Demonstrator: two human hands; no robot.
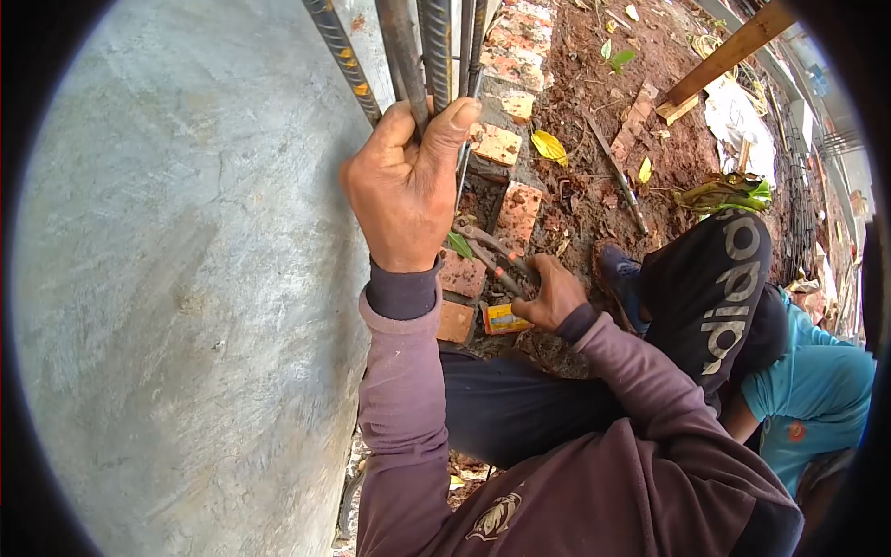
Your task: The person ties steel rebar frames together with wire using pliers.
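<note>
My left hand (401, 190) is closed around a steel rebar (401, 51), with its thumb up and its back toward me. Other ribbed bars (436, 46) stand close beside that one. Lower and to the right, my right hand (555, 293) grips the handles of a pair of pincers (497, 255). The pincers' jaws point up and left toward the foot of the bars, below my left hand. What the jaws touch, if anything, I cannot make out. A small yellow and red packet (504, 319) lies beside my right hand.
A grey plastered wall (186, 278) fills the left side. A course of bricks (518, 215) runs along its foot. Red soil with leaves, a thin metal rod (617, 172) and a slanting wooden post (729, 54) lie beyond. A person in blue clothing (807, 390) is close on the right.
</note>
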